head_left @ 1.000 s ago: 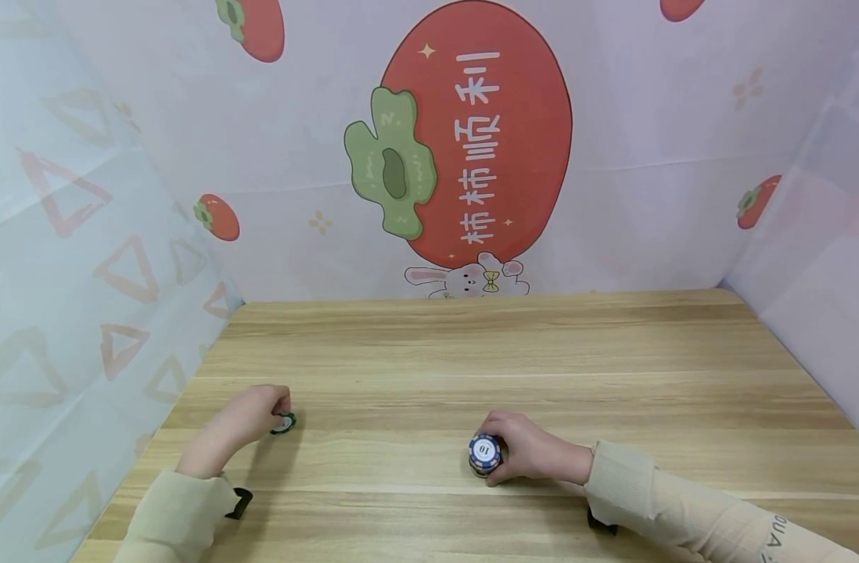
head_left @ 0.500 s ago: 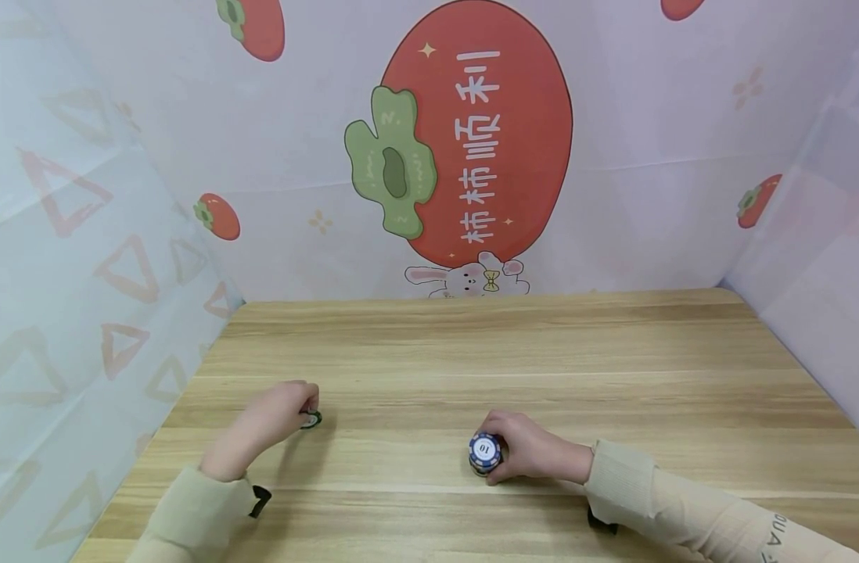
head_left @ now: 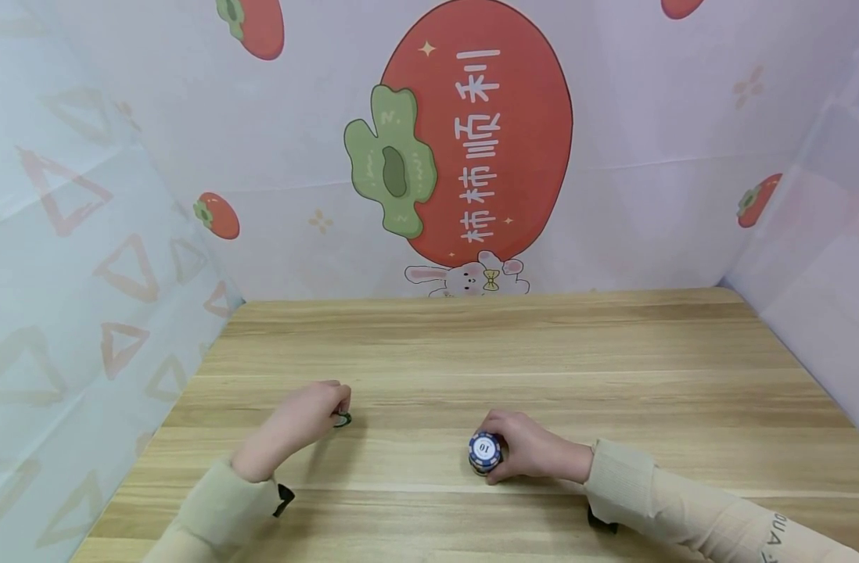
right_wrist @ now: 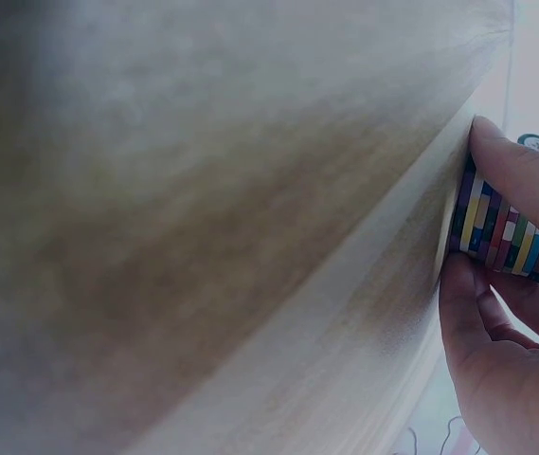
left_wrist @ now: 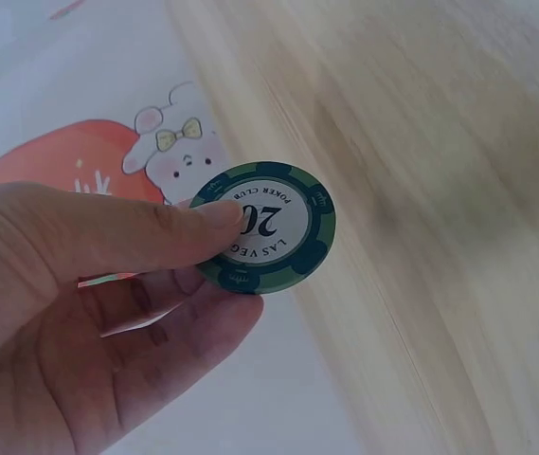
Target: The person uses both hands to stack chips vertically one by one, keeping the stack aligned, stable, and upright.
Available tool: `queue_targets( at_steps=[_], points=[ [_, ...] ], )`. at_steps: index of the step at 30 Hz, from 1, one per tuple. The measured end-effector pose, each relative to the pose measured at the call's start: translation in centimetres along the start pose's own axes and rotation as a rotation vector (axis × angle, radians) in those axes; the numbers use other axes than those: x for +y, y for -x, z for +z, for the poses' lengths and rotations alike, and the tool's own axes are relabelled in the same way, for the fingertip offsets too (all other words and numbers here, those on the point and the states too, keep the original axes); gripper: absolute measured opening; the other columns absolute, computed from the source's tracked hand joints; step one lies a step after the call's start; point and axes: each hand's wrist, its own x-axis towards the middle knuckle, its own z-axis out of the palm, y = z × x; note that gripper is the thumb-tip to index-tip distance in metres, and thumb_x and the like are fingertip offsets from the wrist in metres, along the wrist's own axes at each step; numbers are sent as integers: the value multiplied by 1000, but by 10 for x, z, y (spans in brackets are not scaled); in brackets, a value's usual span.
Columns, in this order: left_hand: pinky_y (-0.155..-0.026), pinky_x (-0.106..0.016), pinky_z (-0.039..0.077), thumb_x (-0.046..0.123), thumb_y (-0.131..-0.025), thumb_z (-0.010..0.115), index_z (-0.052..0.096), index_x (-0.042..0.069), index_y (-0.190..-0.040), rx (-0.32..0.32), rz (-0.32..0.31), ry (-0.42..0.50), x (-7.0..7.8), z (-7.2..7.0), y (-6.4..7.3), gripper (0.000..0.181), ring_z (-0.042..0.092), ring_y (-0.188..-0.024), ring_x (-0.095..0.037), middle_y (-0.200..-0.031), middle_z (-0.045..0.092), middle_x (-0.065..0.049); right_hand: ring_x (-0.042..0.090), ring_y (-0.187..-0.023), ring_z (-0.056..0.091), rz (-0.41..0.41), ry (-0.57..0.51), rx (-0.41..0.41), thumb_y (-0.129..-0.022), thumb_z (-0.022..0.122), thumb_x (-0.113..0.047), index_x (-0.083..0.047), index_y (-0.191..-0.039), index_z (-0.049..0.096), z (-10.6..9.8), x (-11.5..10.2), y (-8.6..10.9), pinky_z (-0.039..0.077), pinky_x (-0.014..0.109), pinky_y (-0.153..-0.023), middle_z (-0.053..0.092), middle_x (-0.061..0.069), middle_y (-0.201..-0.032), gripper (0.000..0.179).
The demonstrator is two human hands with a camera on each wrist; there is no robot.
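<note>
A green poker chip (left_wrist: 318, 223) marked 20 is pinched between the thumb and fingers of my left hand (head_left: 304, 422). In the left wrist view the chip's white face shows, with the thumb (left_wrist: 214, 216) over part of it. My right hand (head_left: 530, 447) grips a stack of poker chips (right_wrist: 504, 232) at the table's middle right, thumb on one side and fingers on the other. The stack has several coloured layers, and a blue chip (head_left: 484, 449) marked 10 lies on top. The left hand is to the left of the stack, with a stretch of table between them.
The wood-grain table (head_left: 429, 352) reaches back to a white cloth wall (head_left: 634, 195) printed with persimmons and a rabbit. Cloth walls also flank the left and right sides. Black straps (head_left: 283, 500) show at the sleeve cuffs.
The left hand has moved right across the table with the green poker chip, toward the stack. My right hand and the stack have stayed in place.
</note>
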Motion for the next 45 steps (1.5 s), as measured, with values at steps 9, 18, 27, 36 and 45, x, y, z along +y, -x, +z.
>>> queue_targets(
  at_steps=[9,18,27,36,45],
  points=[
    [-54,-22,40,-1,-74,69,53,12,-71,39,117,-24,15,7,-8,21,45,-60,-6,-69,49,7,10,-87,54,-4,14,1,-60,84,-17,-9,-97,63,0,0,-1,47,26,-79,54,-7,-92,43],
    [-51,-22,38,-2,-74,68,53,13,-73,9,155,-22,32,15,-16,21,44,-59,-7,-70,48,6,10,-86,55,-10,19,11,-59,84,-16,-9,-96,63,1,0,0,47,26,-80,55,-6,-92,43],
    [-54,-21,38,-1,-74,68,52,14,-73,-6,254,23,48,20,-23,21,43,-61,-5,-70,47,8,10,-86,55,-15,23,18,-59,84,-16,-8,-95,63,1,0,0,47,26,-79,55,-6,-92,43],
    [-58,-20,40,1,-79,65,54,14,-75,-68,246,180,61,26,-30,17,43,-63,-4,-72,50,9,10,-85,54,-11,21,17,-59,84,-15,-7,-95,62,1,0,0,47,26,-79,55,-6,-92,43],
    [-58,-21,42,7,-78,69,58,13,-77,-143,161,420,70,32,-39,13,46,-63,-5,-69,52,8,8,-84,54,-18,37,16,-59,84,-16,-8,-95,63,0,0,-1,46,25,-78,56,-6,-91,43]
  ],
)
